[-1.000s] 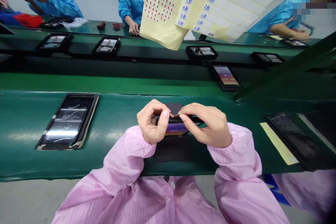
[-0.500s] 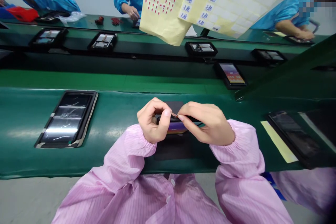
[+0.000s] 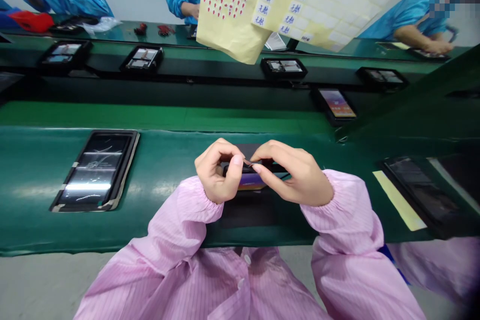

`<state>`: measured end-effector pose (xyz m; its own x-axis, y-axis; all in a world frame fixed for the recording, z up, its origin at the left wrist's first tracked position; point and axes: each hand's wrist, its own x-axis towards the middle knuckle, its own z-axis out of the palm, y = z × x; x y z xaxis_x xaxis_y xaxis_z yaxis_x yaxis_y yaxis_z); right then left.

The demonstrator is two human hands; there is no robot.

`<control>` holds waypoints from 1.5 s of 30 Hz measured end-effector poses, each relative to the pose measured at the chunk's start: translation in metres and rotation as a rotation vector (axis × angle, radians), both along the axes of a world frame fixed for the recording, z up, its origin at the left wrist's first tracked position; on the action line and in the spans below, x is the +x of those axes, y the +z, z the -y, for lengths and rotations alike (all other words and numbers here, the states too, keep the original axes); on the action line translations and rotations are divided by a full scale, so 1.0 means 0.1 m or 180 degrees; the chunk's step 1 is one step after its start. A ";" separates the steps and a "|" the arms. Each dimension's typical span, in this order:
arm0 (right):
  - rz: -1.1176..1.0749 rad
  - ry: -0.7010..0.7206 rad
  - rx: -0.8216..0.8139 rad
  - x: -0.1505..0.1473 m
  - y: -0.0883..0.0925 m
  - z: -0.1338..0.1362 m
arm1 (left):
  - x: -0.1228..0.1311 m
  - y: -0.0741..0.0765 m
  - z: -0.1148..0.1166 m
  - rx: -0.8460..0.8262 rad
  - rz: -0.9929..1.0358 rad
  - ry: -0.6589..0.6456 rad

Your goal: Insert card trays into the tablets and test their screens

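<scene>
- Both hands meet dead centre of the frame, over the near strip of the green bench [image 3: 168, 170]. The left hand [image 3: 215, 175] is curled tight around the left end of the phone [image 3: 250, 181], with its thumb pressed down on the top edge.
- The right hand [image 3: 298, 177] has its thumb and forefinger nipped narrow on a tiny sliver [image 3: 248, 163] right where the two thumbs meet. The other fingers are tucked along the phone. Honestly can't tell what the sliver is, it's too small.
- The phone looks lifted just off the dark mat [image 3: 255, 212], with a bit of lit screen showing under the fingers.
- Biggest worry imo: that's a nail-tip pinch. A sideways tug and the sliver could slip out or tear.
- Second one: the phone is only held at its ends. If the right hand pulls harder than the left holds, the phone could twist loose, and the bench edge is right there below the mat.
- Bare fingertips on the glass probably means smudges too.
- The yellow sticker sheets [image 3: 232, 15] hang low at the top centre, so a hand lifted high might brush them.
- The phone in its tray [image 3: 95, 170] at centre left and the yellow strip [image 3: 399, 202] at lower right are well apart from the hands, so no clash there.
</scene>
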<state>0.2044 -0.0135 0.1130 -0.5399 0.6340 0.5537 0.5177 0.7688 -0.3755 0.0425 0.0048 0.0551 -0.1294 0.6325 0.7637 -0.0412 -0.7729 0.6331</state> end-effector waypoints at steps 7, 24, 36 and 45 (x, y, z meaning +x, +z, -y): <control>0.0082 0.0028 0.0100 -0.02 -0.02 -0.04 | 0.01 -0.02 -0.02 -0.0076 -0.0049 0.0069; -0.0224 0.0018 -0.0067 0.00 -0.04 -0.08 | 0.03 -0.01 -0.07 -0.0028 -0.0013 0.0153; 0.0261 -0.0043 0.0012 -0.04 -0.01 -0.12 | 0.04 0.01 -0.11 -0.0084 -0.0032 0.0161; -0.1759 -0.0823 -0.0879 0.32 -0.60 -0.17 | -0.10 -0.54 -0.41 -0.2103 0.0702 -0.1862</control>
